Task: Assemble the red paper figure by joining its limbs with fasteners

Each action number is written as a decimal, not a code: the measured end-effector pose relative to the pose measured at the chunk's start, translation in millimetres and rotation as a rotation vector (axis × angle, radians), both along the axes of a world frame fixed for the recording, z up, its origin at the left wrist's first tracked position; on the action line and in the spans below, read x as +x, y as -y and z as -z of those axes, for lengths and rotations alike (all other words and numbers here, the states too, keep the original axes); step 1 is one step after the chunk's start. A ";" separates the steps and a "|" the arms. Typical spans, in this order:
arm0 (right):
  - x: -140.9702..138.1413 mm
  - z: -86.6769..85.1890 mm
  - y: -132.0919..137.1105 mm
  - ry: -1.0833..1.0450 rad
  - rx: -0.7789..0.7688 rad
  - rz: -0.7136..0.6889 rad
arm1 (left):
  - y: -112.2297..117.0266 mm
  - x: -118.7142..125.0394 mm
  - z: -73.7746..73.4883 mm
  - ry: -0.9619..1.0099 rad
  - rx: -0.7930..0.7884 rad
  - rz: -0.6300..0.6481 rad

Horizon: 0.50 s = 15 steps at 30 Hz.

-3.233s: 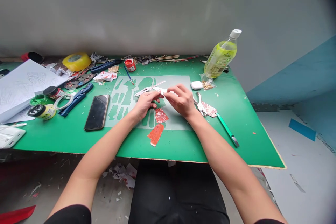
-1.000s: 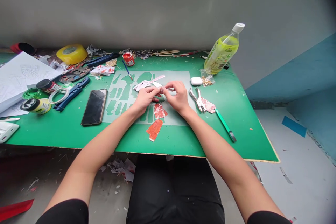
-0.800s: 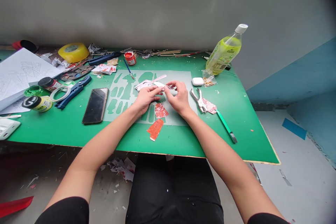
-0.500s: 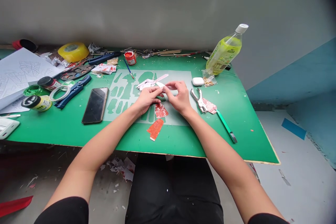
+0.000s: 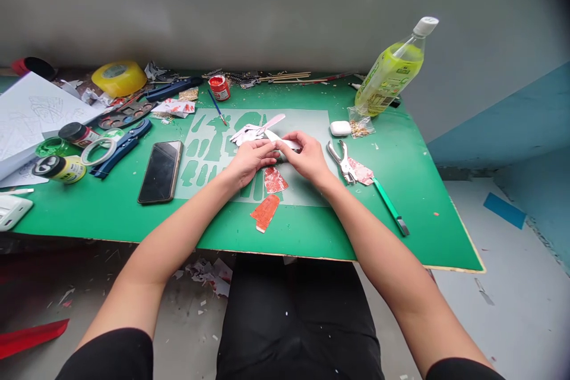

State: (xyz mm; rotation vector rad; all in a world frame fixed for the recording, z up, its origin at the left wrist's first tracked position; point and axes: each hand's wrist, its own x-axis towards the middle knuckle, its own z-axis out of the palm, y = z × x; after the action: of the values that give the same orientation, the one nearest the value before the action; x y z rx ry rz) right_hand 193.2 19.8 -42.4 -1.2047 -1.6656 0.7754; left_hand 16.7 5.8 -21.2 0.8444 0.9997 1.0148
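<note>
Left hand [image 5: 249,161] and right hand [image 5: 307,157]: drew closer over the interval, fingertips meeting on the white paper piece [image 5: 285,143]; right fingers, earlier lifted off the cutout sheet [image 5: 307,122], lowered toward it; pink-tipped strip [image 5: 271,121] tilted slightly upward

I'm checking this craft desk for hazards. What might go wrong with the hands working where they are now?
1. The left hand and right hand pinch small white paper pieces; these look thin and may tear or slip.
2. An open red paint jar stands behind the hands; a reach could tip it.
3. The green knife lies near the right forearm and might get knocked off.
</note>
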 end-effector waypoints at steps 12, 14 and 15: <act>-6.7 -6.9 7.2 -0.068 0.031 0.051 | 4.4 8.9 -0.8 0.058 0.004 -0.090; -8.1 -5.6 6.5 -0.107 0.004 0.053 | 4.5 8.5 -1.2 0.087 -0.037 -0.099; -8.7 -5.2 6.0 -0.124 -0.013 0.054 | 4.5 8.3 -1.3 0.102 -0.058 -0.102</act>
State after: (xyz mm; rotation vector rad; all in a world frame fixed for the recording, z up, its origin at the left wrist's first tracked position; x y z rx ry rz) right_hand 184.5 13.8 -37.2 -1.1825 -1.5233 0.8118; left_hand 25.0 1.4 -19.9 0.6932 0.9884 1.0998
